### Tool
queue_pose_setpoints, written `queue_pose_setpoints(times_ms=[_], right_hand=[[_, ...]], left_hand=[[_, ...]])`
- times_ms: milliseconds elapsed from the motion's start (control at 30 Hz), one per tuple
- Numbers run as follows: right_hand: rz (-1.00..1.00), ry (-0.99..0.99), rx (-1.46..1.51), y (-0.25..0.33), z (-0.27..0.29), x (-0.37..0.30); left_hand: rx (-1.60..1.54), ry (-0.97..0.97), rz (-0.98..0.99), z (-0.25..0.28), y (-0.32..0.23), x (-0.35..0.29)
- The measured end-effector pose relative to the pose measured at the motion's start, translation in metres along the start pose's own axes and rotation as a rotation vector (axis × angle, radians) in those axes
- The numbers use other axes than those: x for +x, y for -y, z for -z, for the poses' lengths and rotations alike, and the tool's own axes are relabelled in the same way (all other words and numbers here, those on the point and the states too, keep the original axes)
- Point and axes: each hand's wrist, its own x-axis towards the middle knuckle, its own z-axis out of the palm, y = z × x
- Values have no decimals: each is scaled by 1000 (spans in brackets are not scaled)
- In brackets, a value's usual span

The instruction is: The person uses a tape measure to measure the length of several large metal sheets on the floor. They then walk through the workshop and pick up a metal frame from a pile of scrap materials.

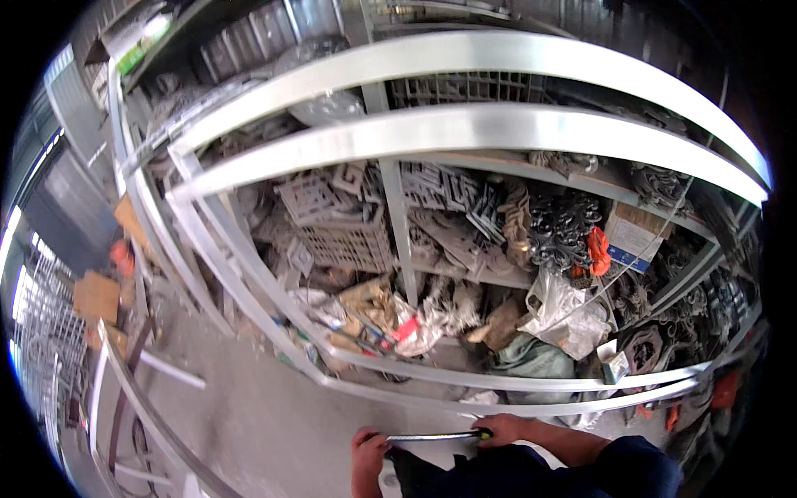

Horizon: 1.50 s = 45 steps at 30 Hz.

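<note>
My left hand (369, 450), at the lower middle, is closed around the end of a thin, straight, pale strip. It looks like the blade of a tape measure (433, 436), pulled out level between my hands. My right hand (503, 430) is closed at the other end, where a small black and yellow part shows at the fingers; most of it is hidden. Just beyond my hands runs the low bar of a large silvery metal frame (465, 407). Neither hand touches the frame.
Beyond the frame stand shelves with crates (344, 245), dark scrolled metal parts (564, 232), an orange bag (598, 251) and a cardboard box (635, 236). White sacks (569, 311) lie below. At left, loose metal bars (170, 369) and cardboard boxes (95, 295) are on the floor.
</note>
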Motion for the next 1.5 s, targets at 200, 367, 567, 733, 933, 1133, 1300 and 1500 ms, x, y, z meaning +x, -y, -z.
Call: queue_pose_setpoints(times_ms=[200,367,567,733,933,1133,1300,1500], right_hand=[[-97,-1,-10,75,3,86],[-133,-42,11,127,-13,143],[-4,-204,27,102,-40,201],[-56,-165,31,108,0,256],[-47,-441,-18,131,53,267],[-211,-482,77,137,67,273],[-362,-680,93,183,58,306],[-296,-767,236,262,34,393]], left_hand=[[25,-281,-40,185,126,53],[-424,-296,140,272,60,95],[-476,-252,361,291,53,168],[-152,-321,75,321,15,207],[-205,-272,-125,392,-51,291],[360,-587,-485,502,-127,410],[769,-891,-805,607,-176,526],[1216,-949,-835,718,-229,629]])
